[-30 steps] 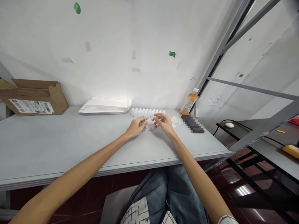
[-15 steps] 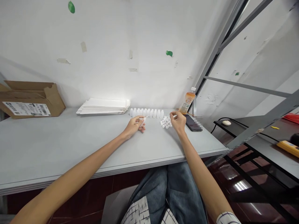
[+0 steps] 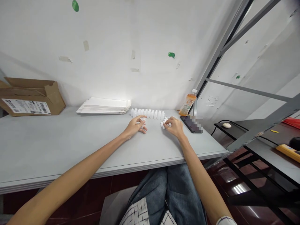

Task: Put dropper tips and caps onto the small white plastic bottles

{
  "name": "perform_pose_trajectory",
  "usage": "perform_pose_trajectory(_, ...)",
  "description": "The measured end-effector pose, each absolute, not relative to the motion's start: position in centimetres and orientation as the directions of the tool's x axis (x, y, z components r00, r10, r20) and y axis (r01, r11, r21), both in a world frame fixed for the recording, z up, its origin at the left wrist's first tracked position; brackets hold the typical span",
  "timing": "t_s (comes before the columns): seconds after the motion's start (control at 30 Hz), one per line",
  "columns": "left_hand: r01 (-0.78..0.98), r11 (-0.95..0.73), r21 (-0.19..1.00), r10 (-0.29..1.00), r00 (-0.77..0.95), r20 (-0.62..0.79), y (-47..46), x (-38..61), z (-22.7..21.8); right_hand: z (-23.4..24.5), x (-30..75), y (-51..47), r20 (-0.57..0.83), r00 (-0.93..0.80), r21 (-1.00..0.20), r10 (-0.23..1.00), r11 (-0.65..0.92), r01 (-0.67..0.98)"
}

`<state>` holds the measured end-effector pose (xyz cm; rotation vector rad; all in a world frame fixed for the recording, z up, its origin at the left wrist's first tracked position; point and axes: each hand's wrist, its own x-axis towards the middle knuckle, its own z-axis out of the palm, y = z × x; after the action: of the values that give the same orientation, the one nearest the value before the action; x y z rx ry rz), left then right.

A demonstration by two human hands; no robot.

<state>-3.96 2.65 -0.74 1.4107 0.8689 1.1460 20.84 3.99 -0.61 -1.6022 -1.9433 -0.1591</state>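
Observation:
My left hand (image 3: pixel 136 127) is closed around a small white plastic bottle (image 3: pixel 143 120), held just above the tabletop; the fingers cover much of it. My right hand (image 3: pixel 174 126) is at a heap of small white caps (image 3: pixel 163 122), with thumb and forefinger pinched on a cap at its near side. The hand hides part of the heap. Behind both hands, a row of small white bottles (image 3: pixel 155 114) stands upright near the wall.
A stack of white sheets (image 3: pixel 103 106) lies by the wall, with an open cardboard box (image 3: pixel 35 97) farther left. On the right are an orange drink bottle (image 3: pixel 188 104) and a dark phone (image 3: pixel 192 124). A metal frame (image 3: pixel 211 68) rises at the table's right end.
My right hand has come down and left onto the heap of caps, its fingers closing there. My left hand keeps the bottle, which now sits more upright in the fingers.

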Motion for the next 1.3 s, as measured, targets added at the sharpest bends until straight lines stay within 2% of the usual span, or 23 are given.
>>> perform_pose_trajectory(0.23,-0.073,-0.146,0.987,0.961,0.226,0.159,2.5,-3.6,-0.7,-0.6,19.9,3.6,0.549,-0.14,-0.301,0.824,0.352,0.886)
perform_pose_trajectory(0.4,-0.049,-0.169,0.984,0.966,0.192,0.175,2.7,-3.5,-1.0,-0.5,18.2,2.9,0.495,-0.229,-0.247,0.838,0.388,0.888)
perform_pose_trajectory(0.57,-0.065,-0.196,0.978,0.969,0.138,0.204,3.1,-3.6,-1.3,-0.7,18.0,2.8,0.453,-0.238,-0.203,0.859,0.359,0.911)
perform_pose_trajectory(0.63,-0.041,-0.21,0.977,0.967,0.139,0.214,3.1,-3.7,-1.3,-0.6,18.0,3.0,0.476,-0.213,-0.265,0.853,0.37,0.89)
perform_pose_trajectory(0.7,0.006,-0.221,0.975,0.964,0.152,0.218,3.1,-3.7,-1.4,-0.3,17.8,3.3,0.511,-0.136,-0.417,0.849,0.383,0.824)
perform_pose_trajectory(0.8,0.083,-0.228,0.97,0.96,0.188,0.209,3.2,-3.7,-1.7,0.5,16.3,3.9,0.524,-0.036,-0.665,0.851,0.435,0.607)
perform_pose_trajectory(0.87,0.11,-0.24,0.965,0.954,0.209,0.213,3.3,-3.7,-2.0,0.8,15.0,4.2,0.515,-0.055,-0.735,0.856,0.474,0.485)
perform_pose_trajectory(1.0,0.14,-0.27,0.953,0.948,0.208,0.239,3.5,-3.7,-2.4,0.6,13.3,4.3,0.491,-0.147,-0.724,0.859,0.496,0.48)
perform_pose_trajectory(1.2,0.177,-0.281,0.943,0.947,0.212,0.242,3.3,-3.6,-2.2,0.3,14.1,3.8,0.497,-0.086,-0.722,0.864,0.466,0.511)
perform_pose_trajectory(1.3,0.202,-0.298,0.933,0.944,0.207,0.257,3.2,-3.6,-2.2,0.3,14.3,3.7,0.477,-0.119,-0.732,0.871,0.468,0.495)
